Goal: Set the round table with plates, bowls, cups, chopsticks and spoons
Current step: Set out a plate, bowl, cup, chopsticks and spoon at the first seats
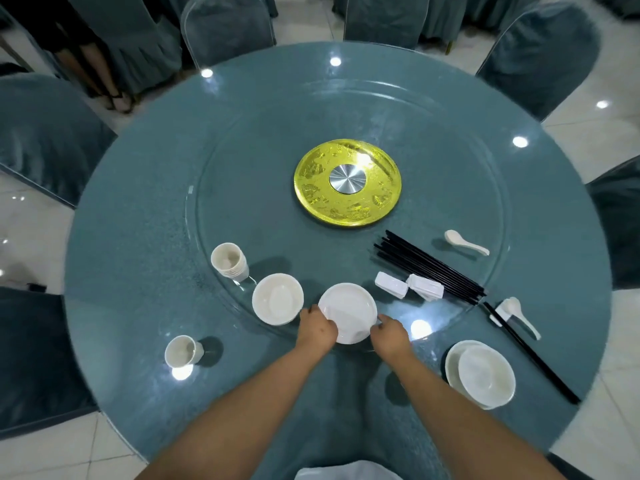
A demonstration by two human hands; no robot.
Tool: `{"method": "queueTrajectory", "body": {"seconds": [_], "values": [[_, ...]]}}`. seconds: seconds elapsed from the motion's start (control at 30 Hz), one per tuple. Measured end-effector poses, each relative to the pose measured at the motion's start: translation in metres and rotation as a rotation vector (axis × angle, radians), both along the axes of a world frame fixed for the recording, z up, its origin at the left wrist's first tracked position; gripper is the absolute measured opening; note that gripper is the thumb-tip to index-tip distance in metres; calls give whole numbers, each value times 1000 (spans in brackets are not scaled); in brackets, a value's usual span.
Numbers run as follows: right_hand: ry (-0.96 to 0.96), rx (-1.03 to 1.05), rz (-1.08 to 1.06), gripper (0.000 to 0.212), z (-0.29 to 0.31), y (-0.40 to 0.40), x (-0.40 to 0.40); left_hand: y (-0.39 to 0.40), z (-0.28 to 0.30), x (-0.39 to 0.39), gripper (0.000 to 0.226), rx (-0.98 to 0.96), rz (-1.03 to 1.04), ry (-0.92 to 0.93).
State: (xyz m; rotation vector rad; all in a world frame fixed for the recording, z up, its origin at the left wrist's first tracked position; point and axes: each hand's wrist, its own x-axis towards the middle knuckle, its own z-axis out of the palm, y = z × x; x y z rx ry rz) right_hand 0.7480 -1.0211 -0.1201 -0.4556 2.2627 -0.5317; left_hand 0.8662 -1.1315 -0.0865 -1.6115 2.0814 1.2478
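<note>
Both hands on the white plate stack point(347, 311) at the near rim of the glass turntable point(221, 188): left hand point(317, 326) curled round the left edge, right hand point(389, 332) pinching the right edge, fingertips at the rim. Probably ceramic or melamine: stiff, smooth, likely slippery on glass, chippable if knocked. Best taken at opposite rims, thumbs on top, top plate peeled off level. Just left of the left hand, stacked bowls point(277, 298); further left, nested cups point(230, 261). Beyond the right hand, black chopsticks point(429, 266) and white rests point(408, 287). Near right on the surface point(138, 237), a bowl on a plate point(481, 374).
</note>
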Motion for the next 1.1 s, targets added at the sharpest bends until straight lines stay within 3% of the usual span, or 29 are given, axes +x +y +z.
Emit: {"method": "queueTrajectory", "body": {"seconds": [0.37,0.5,0.63,0.73,0.87,1.1], "values": [[83,73,112,31,4,0,-2,-10,-4,-7,14,333,544,158],[121,131,141,32,8,2,-2,-10,-3,-6,5,348,548,163],[147,184,151,30,11,4,1,-6,0,-4,21,369,557,153],[183,130,79,27,17,6,2,-5,3,-2,25,362,554,185],[244,11,-53,24,24,16,4,1,12,6,6,329,563,260],[234,-81,-22,28,24,32,51,11,7,67,7,246,563,233]]}}
